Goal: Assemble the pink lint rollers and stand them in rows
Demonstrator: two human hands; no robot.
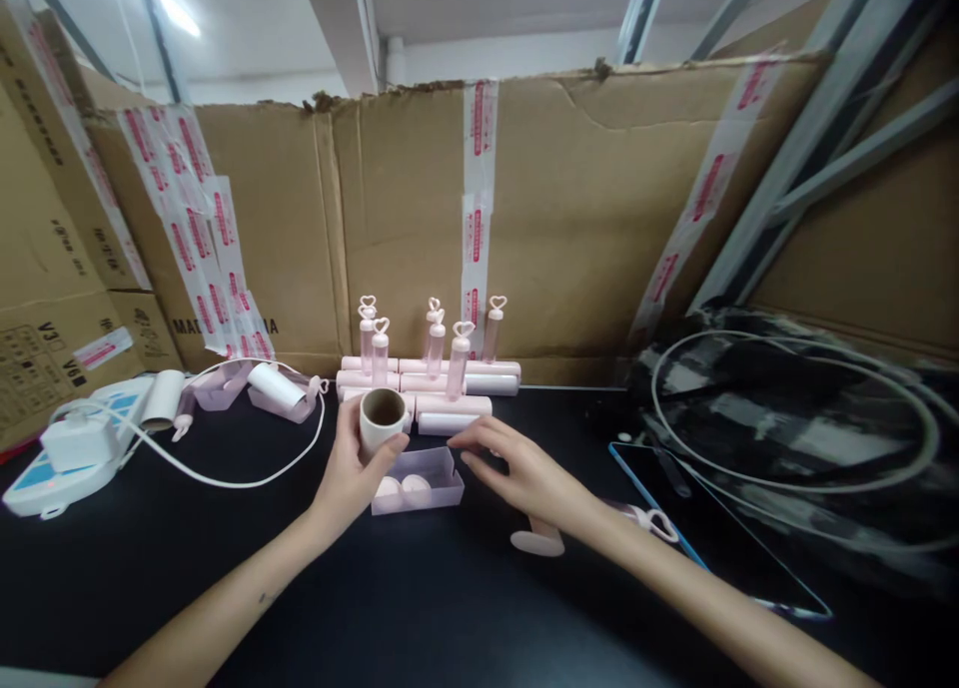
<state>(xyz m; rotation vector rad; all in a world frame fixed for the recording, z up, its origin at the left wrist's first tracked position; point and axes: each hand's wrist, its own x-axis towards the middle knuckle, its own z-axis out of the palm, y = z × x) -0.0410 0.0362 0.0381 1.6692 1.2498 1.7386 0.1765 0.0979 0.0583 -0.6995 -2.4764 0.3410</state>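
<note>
My left hand (352, 468) is wrapped round a short white cardboard tube (382, 420), its dark hollow end turned up toward me. Just below and right of it lies a pale lilac open box (442, 488) with round pale pink pieces (416, 489) inside. My right hand (505, 463) hovers at the right edge of that box, thumb and fingers apart with nothing between them. Behind both hands are stacked pink and white rolls (457, 405), with several clear pink tubes with heart-shaped loop tops (460, 358) upright on them.
A flat pink oval piece (537, 541) lies under my right forearm. To the right are a blue-edged tablet (696, 508) and a dark bundle with a looped cable (794, 418). A white power strip (82, 448) stands left. A cardboard wall (569, 219) closes the back.
</note>
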